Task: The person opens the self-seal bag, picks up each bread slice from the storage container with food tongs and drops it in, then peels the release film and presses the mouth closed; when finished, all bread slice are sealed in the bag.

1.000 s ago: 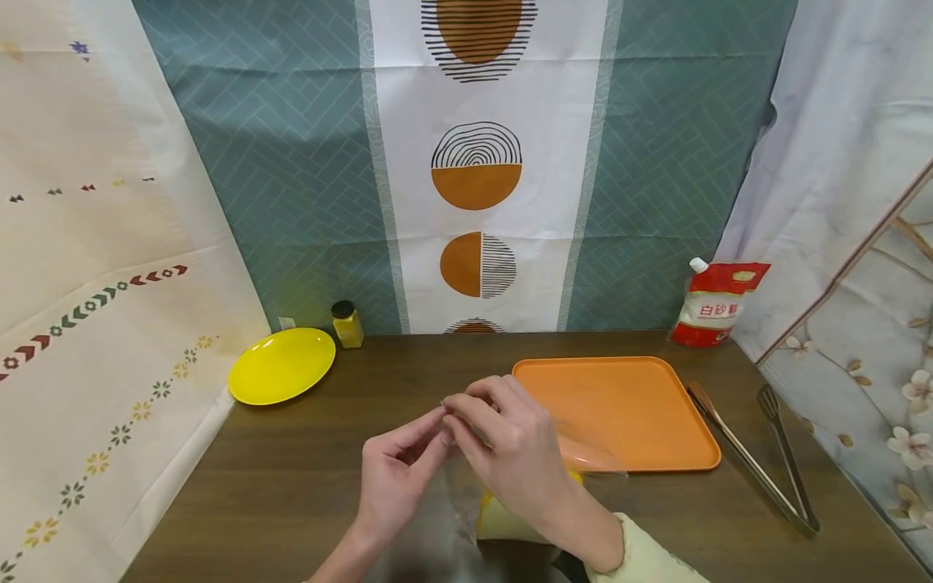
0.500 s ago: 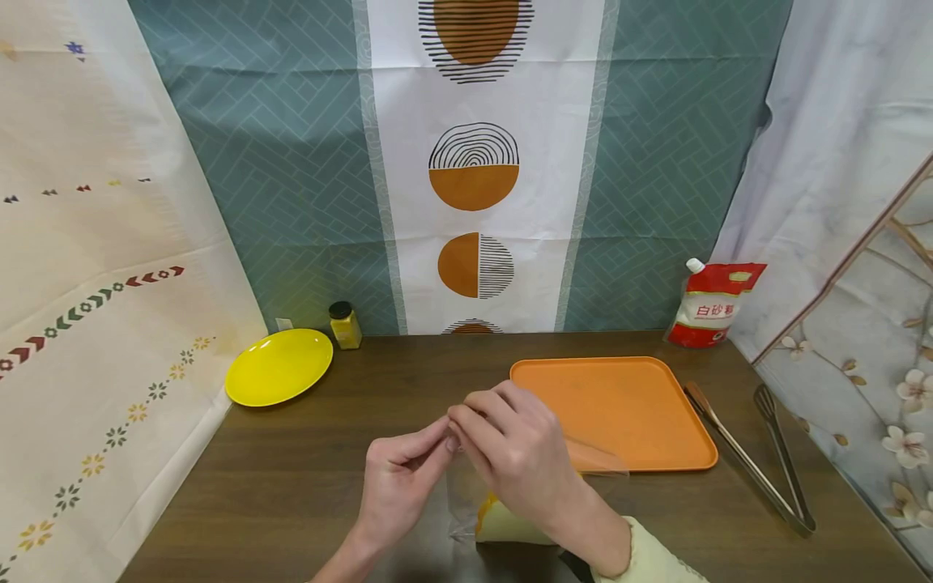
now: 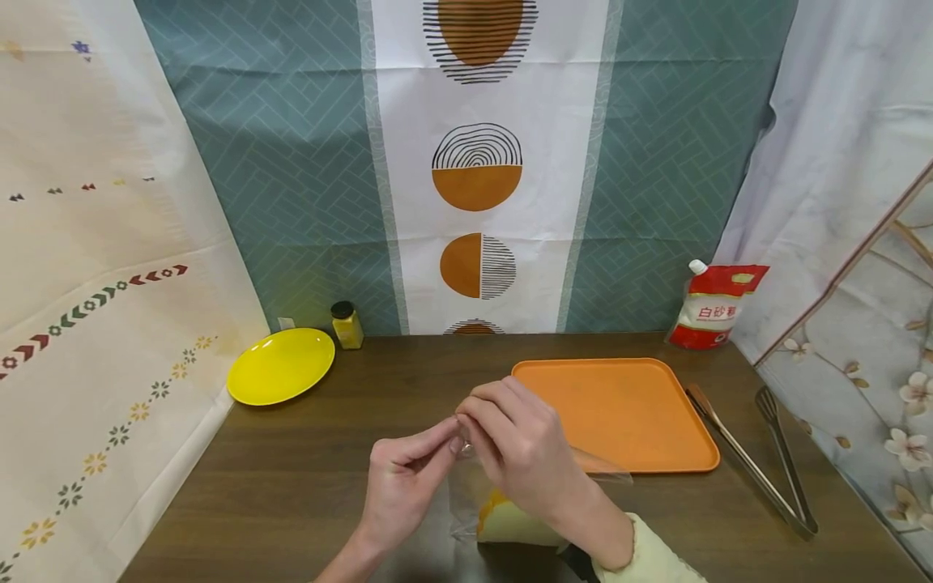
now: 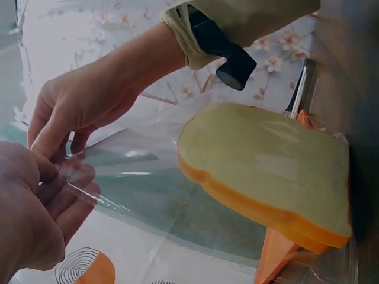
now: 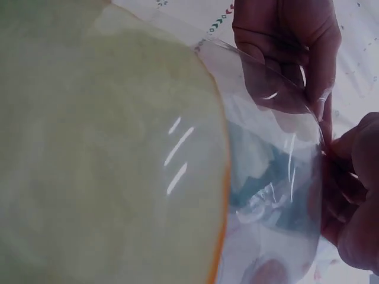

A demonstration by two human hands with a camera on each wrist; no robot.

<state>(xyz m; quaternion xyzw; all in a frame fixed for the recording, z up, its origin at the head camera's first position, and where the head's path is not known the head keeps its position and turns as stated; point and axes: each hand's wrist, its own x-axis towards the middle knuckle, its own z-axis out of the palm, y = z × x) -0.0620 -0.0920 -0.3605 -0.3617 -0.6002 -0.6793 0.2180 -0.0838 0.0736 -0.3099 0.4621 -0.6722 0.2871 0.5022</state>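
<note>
Inside a clear plastic bag (image 4: 139,168), a pale bread-slice shape with orange edging (image 4: 266,168) sits partly hidden behind the right hand (image 3: 519,441). That hand and the left hand (image 3: 404,482) pinch the bag's end, fingertips together. Beyond lies a rectangular orange tray (image 3: 619,409).

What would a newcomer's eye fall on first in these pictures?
Probably the large orange-edged, bread-shaped slice inside a clear bag, its edge pinched by the left hand and right hand at the near middle of the table. Next come the bright orange tray behind the right hand and the yellow plate at the table's far left.
</note>
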